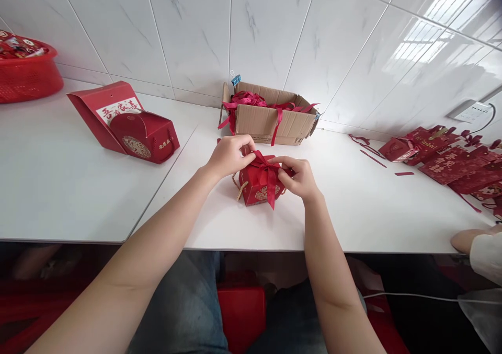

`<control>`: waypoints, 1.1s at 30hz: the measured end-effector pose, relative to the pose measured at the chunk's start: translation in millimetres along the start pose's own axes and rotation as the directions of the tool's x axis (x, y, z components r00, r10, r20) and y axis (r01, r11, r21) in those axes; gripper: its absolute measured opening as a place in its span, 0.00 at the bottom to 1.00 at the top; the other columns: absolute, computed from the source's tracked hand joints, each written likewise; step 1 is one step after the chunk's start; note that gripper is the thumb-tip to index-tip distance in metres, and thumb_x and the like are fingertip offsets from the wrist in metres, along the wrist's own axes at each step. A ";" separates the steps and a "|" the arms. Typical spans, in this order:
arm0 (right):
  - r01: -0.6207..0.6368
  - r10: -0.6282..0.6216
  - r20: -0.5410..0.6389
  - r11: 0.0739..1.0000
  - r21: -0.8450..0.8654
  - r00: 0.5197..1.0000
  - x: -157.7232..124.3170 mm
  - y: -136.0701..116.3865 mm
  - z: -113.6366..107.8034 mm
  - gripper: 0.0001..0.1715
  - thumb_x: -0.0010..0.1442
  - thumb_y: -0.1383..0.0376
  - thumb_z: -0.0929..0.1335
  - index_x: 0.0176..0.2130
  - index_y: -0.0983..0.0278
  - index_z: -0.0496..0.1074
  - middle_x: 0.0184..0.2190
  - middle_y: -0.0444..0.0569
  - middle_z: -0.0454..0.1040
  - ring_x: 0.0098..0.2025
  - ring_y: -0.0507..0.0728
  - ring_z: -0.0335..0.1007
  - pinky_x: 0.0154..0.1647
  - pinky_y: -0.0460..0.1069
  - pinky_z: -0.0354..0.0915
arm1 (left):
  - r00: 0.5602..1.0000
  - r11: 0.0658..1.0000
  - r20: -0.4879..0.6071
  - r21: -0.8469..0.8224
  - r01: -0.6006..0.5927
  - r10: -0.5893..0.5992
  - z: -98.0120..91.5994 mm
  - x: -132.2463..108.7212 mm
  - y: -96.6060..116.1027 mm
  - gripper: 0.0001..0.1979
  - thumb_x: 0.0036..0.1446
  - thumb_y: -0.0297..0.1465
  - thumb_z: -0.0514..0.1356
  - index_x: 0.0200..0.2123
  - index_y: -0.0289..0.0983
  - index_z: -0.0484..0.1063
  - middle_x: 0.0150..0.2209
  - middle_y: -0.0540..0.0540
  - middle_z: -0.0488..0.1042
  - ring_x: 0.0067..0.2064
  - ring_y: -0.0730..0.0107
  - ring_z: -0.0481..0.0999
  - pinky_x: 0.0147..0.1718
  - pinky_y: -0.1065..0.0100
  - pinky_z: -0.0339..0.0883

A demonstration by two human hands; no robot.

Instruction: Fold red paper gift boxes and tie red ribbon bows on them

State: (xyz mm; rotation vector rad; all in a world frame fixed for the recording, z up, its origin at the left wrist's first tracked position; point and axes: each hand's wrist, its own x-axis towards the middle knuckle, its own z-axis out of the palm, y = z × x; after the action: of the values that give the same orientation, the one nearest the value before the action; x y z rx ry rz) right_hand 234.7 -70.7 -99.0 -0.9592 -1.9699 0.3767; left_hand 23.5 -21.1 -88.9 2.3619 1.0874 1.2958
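Observation:
A small red gift box (257,189) with gold print and a cord handle stands on the white table (78,186) in front of me. A red ribbon (266,172) is tied over its top, with one tail hanging down the front. My left hand (229,155) pinches the ribbon at the box's top left. My right hand (300,176) pinches the ribbon on the right side. Both hands are closed on the ribbon.
A cardboard box (266,120) of red ribbons sits behind against the tiled wall. Two larger red gift boxes (125,124) lie at left, a red basket (25,71) at far left. Flat red boxes (451,160) pile at right, near another person's arm (468,239).

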 end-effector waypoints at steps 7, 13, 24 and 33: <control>0.026 -0.029 0.040 0.997 0.074 0.999 0.5 0.8 1.7 0.24 0.49 0.73 0.60 0.37 0.63 0.80 0.23 0.44 0.75 0.21 0.49 0.62 0.22 0.45 0.60 | 1.000 1.000 0.013 0.019 0.008 -0.008 -0.7 -0.3 1.1 0.02 0.45 0.27 0.58 0.26 0.37 0.71 0.25 0.51 0.75 0.28 0.70 0.74 0.30 0.69 0.68; -0.004 -0.002 0.078 0.996 0.084 0.997 1.3 0.8 0.3 0.23 0.49 0.73 0.60 0.37 0.64 0.81 0.22 0.44 0.76 0.19 0.48 0.60 0.20 0.45 0.57 | 1.000 0.999 -0.019 0.026 -0.018 0.019 1.4 -0.7 2.6 0.02 0.45 0.26 0.58 0.25 0.37 0.70 0.25 0.50 0.75 0.28 0.70 0.74 0.30 0.68 0.68; 0.023 -0.028 0.052 0.995 0.094 0.998 1.1 -0.3 0.9 0.23 0.47 0.74 0.60 0.34 0.63 0.81 0.21 0.44 0.75 0.20 0.49 0.61 0.21 0.46 0.57 | 1.000 0.997 -0.006 -0.072 -0.006 0.006 6.3 -0.3 2.9 0.03 0.45 0.24 0.57 0.26 0.37 0.67 0.26 0.51 0.72 0.29 0.72 0.72 0.31 0.69 0.67; -0.061 0.055 0.045 0.987 0.146 0.997 0.1 -0.8 0.8 0.21 0.52 0.70 0.60 0.40 0.61 0.78 0.18 0.41 0.65 0.21 0.50 0.55 0.23 0.46 0.56 | 0.951 0.828 0.197 -0.470 0.306 -0.240 11.1 1.1 14.5 0.07 0.46 0.27 0.59 0.32 0.36 0.66 0.35 0.47 0.72 0.36 0.69 0.74 0.34 0.68 0.69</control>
State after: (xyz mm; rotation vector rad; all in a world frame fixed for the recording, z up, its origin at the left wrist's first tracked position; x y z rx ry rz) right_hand 233.6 -71.0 -98.9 -0.9214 -1.9243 0.5706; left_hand 39.9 -28.9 -87.1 1.8041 0.8798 1.1304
